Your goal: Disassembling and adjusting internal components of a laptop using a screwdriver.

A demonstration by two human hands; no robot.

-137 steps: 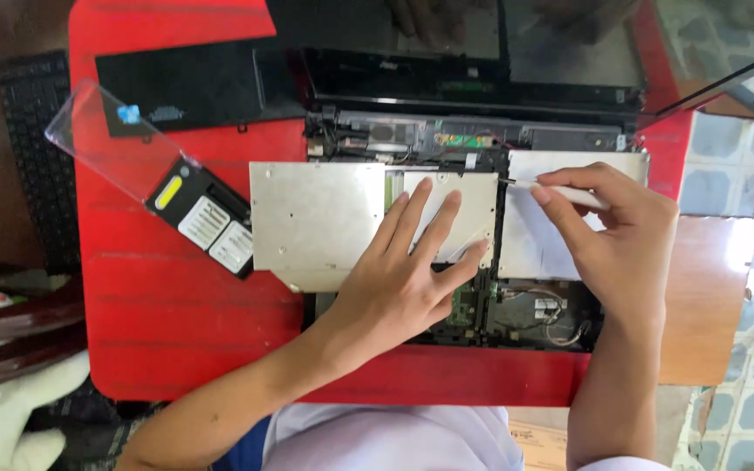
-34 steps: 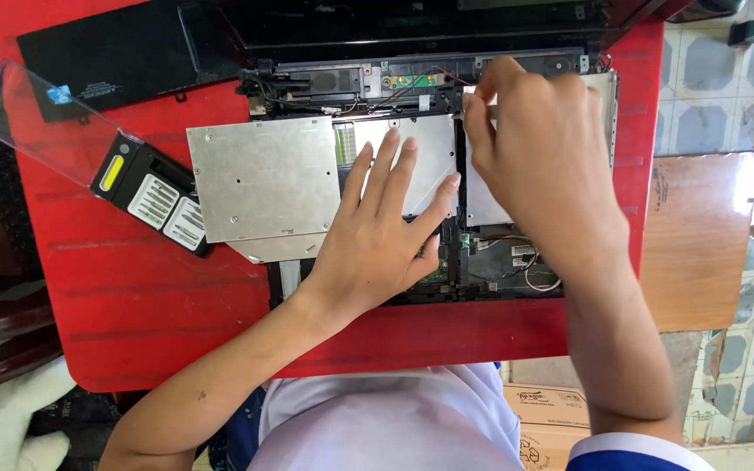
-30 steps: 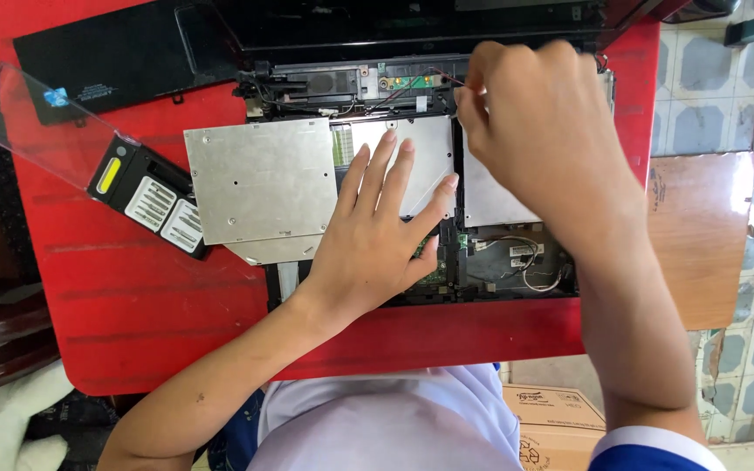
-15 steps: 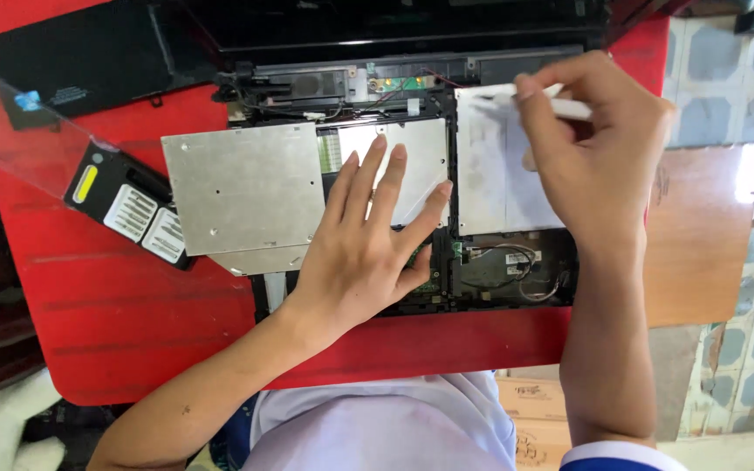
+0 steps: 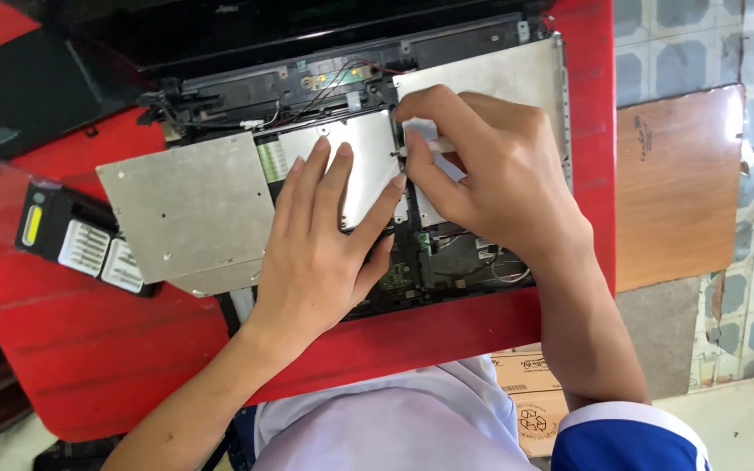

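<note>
left hand (image 5: 325, 253) flat on metal plate (image 5: 187, 209)

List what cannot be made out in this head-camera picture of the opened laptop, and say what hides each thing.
- Tool tip: the right hand pinches a thin white tool; its own fingers cover the tip.
- Circuit board: the left hand and right wrist cover most of it.
- Laptop screen: cut by the top edge.
- Black battery labels: too small.

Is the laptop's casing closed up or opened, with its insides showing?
Opened. The laptop shows bare circuit board and wires, with metal shield plates exposed under the left hand and right hand.
</note>
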